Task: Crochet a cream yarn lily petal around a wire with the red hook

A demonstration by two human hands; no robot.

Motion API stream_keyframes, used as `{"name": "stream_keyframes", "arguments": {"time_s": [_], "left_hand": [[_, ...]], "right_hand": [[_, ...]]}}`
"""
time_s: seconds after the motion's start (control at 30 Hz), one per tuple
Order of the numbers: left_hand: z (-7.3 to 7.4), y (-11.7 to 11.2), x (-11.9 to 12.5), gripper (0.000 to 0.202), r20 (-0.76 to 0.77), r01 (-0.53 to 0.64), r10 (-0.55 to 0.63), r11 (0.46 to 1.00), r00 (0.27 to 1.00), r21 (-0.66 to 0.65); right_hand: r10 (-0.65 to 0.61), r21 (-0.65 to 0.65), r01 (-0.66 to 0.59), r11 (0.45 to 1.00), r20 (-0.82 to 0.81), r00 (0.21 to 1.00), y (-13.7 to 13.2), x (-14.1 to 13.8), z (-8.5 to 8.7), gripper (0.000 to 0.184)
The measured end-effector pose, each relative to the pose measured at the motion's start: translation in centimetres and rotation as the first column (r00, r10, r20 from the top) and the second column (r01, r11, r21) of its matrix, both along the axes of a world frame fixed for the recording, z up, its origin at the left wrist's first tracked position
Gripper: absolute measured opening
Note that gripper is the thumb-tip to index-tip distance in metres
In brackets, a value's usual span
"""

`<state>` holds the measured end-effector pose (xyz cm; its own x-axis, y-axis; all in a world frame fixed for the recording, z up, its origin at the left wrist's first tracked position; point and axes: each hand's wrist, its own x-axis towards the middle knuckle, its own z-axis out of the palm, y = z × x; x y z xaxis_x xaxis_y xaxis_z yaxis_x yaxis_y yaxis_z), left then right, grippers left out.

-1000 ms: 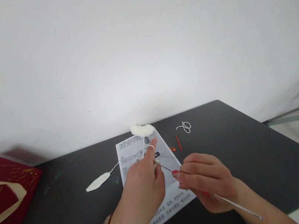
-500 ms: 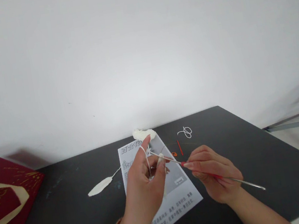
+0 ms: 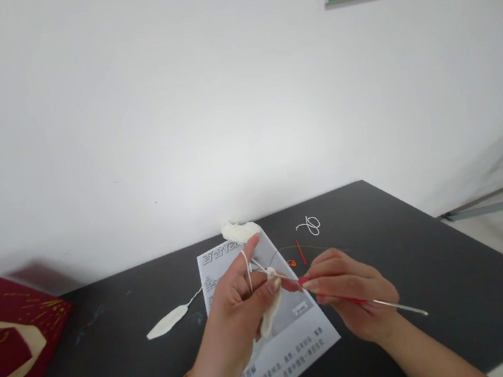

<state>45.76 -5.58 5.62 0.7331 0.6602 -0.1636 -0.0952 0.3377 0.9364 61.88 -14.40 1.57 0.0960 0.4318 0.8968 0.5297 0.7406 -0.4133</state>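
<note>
My left hand (image 3: pixel 242 313) is raised over a printed instruction sheet (image 3: pixel 288 347), pinching a small white crocheted piece (image 3: pixel 272 308) between thumb and fingers, with white yarn looped round the raised forefinger. My right hand (image 3: pixel 351 299) grips a crochet hook (image 3: pixel 392 305) with a red grip and metal shaft; its tip points left into the white piece. A white yarn bundle (image 3: pixel 239 230) lies at the sheet's far edge. A finished white petal (image 3: pixel 166 322) with a yarn tail rests on the black table (image 3: pixel 433 262) to the left.
A dark red gift bag (image 3: pixel 6 351) with gold print lies at the table's left edge. A loop of white yarn (image 3: pixel 310 225), a red needle (image 3: pixel 301 251) and a small orange marker (image 3: pixel 292 263) lie beyond my right hand. White wall behind; table edge falls off at right.
My left hand has lifted and turned, bringing the white piece into a pinch. My right hand has swung the hook from pointing down-right to nearly level, tip at the white piece.
</note>
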Motion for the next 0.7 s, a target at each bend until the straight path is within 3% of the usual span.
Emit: {"name": "stream_keyframes", "arguments": {"time_s": [0.1, 0.23, 0.3, 0.4, 0.5, 0.57, 0.63, 0.7], "left_hand": [[0.1, 0.1, -0.2, 0.088, 0.024, 0.041, -0.038, 0.995, 0.999, -0.096], [0.1, -0.3, 0.2, 0.081, 0.008, 0.01, -0.009, 0.988, 1.0, -0.153], [0.1, -0.9, 0.6, 0.079, -0.027, -0.084, 0.082, 0.994, 0.996, -0.072], [-0.1, -2.0, 1.1, 0.074, -0.078, -0.237, 0.259, 0.947, 0.963, 0.218], [-0.3, -2.4, 1.2, 0.061, -0.092, -0.277, 0.396, 0.773, 0.914, 0.571], [-0.4, -1.9, 0.9, 0.054, -0.107, -0.229, 0.42, 0.671, 0.901, 0.706], [-0.6, -1.1, 0.4, 0.05, -0.132, -0.151, 0.369, 0.645, 0.92, 0.749], [-0.7, -0.3, 0.0, 0.05, -0.147, -0.082, 0.289, 0.652, 0.946, 0.753]], "right_hand": [[-0.071, 0.06, 0.06, 0.996, 0.209, 0.975, -0.4, 0.1, -0.4, 0.034], [-0.263, 0.13, 0.228, 0.965, 0.49, 0.831, -1.4, 0.0, -0.3, 0.035], [-0.333, 0.139, 0.311, 0.94, 0.57, 0.751, -1.8, -0.2, 0.0, 0.027], [-0.372, 0.157, 0.353, 0.922, 0.611, 0.699, -1.9, -0.7, 0.1, 0.021], [-0.374, 0.157, 0.344, 0.926, 0.522, 0.767, -1.6, -0.9, -0.6, 0.029], [-0.317, 0.114, 0.297, 0.948, 0.427, 0.847, -1.3, -0.9, -1.1, 0.036], [-0.24, 0.064, 0.233, 0.97, 0.331, 0.913, -1.2, -1.0, -1.3, 0.042], [-0.199, 0.024, 0.2, 0.98, 0.241, 0.95, -1.1, -1.1, -1.2, 0.044]]}}
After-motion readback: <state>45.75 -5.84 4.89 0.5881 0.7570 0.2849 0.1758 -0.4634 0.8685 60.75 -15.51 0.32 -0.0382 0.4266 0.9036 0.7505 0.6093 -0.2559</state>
